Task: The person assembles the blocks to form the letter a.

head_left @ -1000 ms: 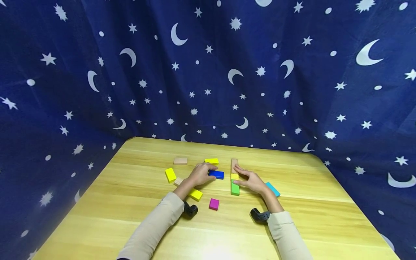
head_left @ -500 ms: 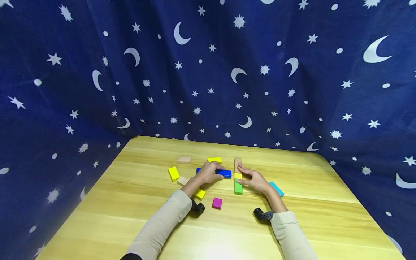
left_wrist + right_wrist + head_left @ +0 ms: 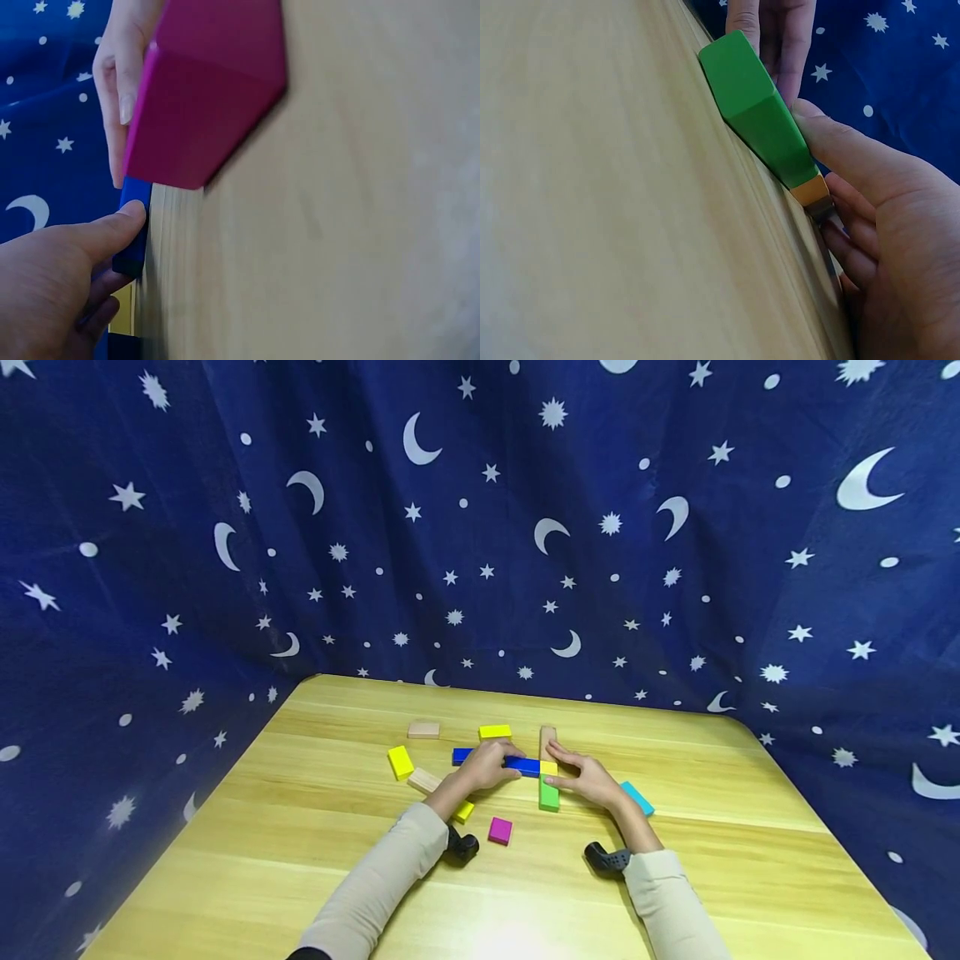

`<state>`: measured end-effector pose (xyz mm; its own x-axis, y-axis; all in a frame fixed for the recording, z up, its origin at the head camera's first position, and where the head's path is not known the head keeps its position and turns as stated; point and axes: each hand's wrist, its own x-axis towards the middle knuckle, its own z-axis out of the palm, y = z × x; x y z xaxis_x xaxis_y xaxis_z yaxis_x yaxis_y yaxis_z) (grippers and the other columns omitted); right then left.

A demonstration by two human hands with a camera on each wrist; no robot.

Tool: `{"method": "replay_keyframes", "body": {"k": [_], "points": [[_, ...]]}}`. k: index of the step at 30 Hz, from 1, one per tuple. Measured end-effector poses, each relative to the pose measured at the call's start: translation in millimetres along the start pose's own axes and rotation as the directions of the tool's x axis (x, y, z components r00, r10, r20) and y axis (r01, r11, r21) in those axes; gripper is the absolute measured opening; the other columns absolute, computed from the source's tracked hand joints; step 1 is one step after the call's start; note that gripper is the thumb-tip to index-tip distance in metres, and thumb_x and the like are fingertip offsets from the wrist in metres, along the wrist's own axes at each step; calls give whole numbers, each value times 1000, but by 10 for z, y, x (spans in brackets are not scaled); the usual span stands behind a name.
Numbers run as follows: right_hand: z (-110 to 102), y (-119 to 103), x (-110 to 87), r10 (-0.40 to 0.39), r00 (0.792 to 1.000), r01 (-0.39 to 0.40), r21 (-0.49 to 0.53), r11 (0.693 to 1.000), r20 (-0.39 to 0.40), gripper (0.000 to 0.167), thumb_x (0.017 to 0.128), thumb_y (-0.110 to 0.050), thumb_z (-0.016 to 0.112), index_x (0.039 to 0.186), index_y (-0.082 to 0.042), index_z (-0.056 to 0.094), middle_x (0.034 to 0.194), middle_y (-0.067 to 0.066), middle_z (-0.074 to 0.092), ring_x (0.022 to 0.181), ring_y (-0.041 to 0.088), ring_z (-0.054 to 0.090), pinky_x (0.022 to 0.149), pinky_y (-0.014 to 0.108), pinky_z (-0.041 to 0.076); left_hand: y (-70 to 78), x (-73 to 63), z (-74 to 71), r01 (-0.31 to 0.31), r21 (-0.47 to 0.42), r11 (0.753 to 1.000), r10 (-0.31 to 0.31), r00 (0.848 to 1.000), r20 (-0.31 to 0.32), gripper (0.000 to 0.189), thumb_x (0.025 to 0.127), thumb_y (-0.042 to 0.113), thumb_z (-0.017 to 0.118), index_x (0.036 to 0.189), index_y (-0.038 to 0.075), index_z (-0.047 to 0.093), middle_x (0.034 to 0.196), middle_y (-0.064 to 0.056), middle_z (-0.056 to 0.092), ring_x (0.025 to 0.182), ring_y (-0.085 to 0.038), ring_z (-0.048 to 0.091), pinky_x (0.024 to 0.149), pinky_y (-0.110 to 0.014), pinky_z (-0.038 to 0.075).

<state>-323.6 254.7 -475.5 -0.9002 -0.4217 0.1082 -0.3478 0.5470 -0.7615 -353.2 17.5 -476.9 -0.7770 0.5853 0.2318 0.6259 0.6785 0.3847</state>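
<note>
In the head view, my left hand [image 3: 486,766] pinches a blue block [image 3: 527,767] between thumb and fingers. The block's right end meets a small orange-yellow block [image 3: 549,768], or nearly so. That piece sits in a line between a green block [image 3: 549,795] and a plain wooden block [image 3: 548,739]. From the right, my right hand [image 3: 587,777] rests its thumb on the green block, its fingers reaching to the wooden one. The right wrist view shows the thumb against the green block [image 3: 761,105]. Another blue block [image 3: 461,757] lies left of my left hand, partly covered.
Near the front lies a magenta block [image 3: 500,831]; a light-blue block [image 3: 636,798] sits beside my right wrist. Yellow blocks, one at the back [image 3: 495,732] and one at left [image 3: 401,762], and plain wooden blocks [image 3: 423,730] lie around. A starry curtain [image 3: 480,527] borders the table.
My left hand has slid the blue block rightward to the orange-yellow piece, narrowing the gap. The second blue block has come into sight behind it. My right hand stays at the row.
</note>
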Motion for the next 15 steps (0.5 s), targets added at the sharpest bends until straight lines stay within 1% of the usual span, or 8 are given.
{"method": "replay_keyframes", "body": {"k": [4,9,13,15], "points": [[4,-9,-6,8,1000,-8,4,1000,-1,72,81,-38,69,141,-10,39,149,7,26,135,32,21,105,54,20,-4,-2,15,9,0,1000,-9,1000,1,34,85,32,67,116,18,66,121,-1,59,116,-17,50,96,-32,40],[0,-35,-16,-9,1000,9,23,1000,3,70,83,-33,69,141,-8,38,148,11,25,135,35,19,104,56,18,-2,-2,21,10,-3,1000,-10,1000,-4,35,85,32,67,117,18,66,123,-1,58,120,-19,47,99,-33,37],[-29,-211,-62,-18,1000,17,35,999,20,66,85,-22,68,140,-2,37,147,17,25,134,39,18,104,57,18,9,-6,18,20,-9,1000,-20,1000,-3,39,84,34,67,119,17,64,125,-2,57,122,-20,46,99,-34,37],[-23,-201,-60,-16,1000,16,35,999,21,66,85,-24,68,140,-3,38,148,16,24,134,38,18,104,56,18,13,-10,14,27,-20,999,-27,1000,-3,42,83,35,68,121,17,63,127,-3,56,123,-20,45,99,-35,37]]}}
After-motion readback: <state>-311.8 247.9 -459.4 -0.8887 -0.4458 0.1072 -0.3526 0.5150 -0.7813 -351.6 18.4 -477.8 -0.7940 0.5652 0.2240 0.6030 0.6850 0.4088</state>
